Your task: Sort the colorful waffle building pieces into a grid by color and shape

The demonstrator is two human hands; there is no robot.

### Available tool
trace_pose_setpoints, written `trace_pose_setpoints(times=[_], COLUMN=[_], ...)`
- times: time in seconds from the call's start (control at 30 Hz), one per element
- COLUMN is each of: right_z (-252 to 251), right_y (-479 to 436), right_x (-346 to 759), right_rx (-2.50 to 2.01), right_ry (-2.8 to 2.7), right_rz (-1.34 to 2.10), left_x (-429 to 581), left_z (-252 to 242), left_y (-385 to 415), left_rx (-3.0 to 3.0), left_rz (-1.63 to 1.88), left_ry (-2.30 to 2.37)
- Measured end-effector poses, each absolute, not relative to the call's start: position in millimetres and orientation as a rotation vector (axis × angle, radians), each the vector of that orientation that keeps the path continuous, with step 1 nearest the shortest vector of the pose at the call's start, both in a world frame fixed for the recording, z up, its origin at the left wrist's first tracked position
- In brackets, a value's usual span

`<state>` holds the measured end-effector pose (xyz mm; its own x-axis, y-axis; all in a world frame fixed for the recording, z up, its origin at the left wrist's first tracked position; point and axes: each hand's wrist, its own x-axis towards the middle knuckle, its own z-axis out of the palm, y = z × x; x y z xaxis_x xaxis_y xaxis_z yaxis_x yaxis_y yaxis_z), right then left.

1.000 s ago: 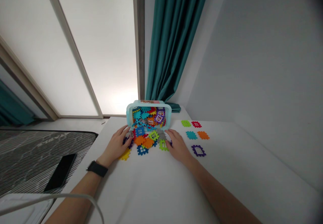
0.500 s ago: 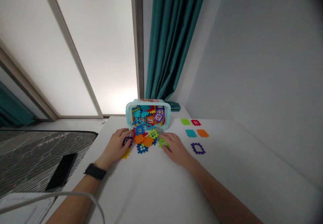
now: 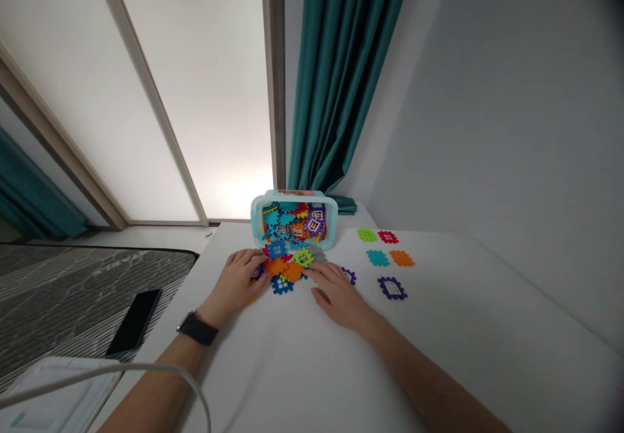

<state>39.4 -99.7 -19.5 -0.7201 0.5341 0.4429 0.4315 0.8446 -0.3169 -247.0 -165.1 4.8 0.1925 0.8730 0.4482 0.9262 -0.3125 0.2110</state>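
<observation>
Toothed plastic building tiles lie in a small pile on the white table. My left hand (image 3: 240, 282) rests at the pile's left edge, fingers apart, over a partly covered purple tile (image 3: 257, 270). At the right edge, my right hand (image 3: 340, 295) lies with its fingers stretched out and covers most of a green tile below it. Between the hands are orange tiles (image 3: 293, 272), a blue window tile (image 3: 282, 285) and a lime green tile (image 3: 303, 257). Another purple tile (image 3: 349, 275) shows partly behind my right hand.
A light-blue tub (image 3: 333, 225) on its side behind the pile holds many more tiles. To the right lie separate lime (image 3: 367, 235), red (image 3: 389, 237), turquoise (image 3: 377, 258), orange (image 3: 402, 259) and purple (image 3: 392, 288) tiles. A white cable (image 3: 146, 367) crosses at lower left.
A purple tile has come into sight beside my right hand, which now covers more of the green tile. My left hand stays at the pile's left edge; the view has shifted slightly.
</observation>
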Motion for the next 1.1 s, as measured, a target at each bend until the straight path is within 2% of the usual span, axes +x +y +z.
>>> trace_pose_setpoints(times=[0.4, 0.83, 1.1], right_z=[-21, -15, -11], right_y=[-100, -103, -108], right_x=[40, 39, 34], right_rx=[-0.688, -0.700, -0.661], right_ry=[-2.507, -2.515, -2.440], right_rz=[0.284, 0.270, 0.217], left_x=[-228, -228, -215], left_z=[-4, -3, 11], left_y=[-165, -161, -168], left_rx=[-2.463, -2.429, -2.583], left_rz=[-0.733, -0.908, -1.507], left_ry=[-1.793, -1.872, -1.752])
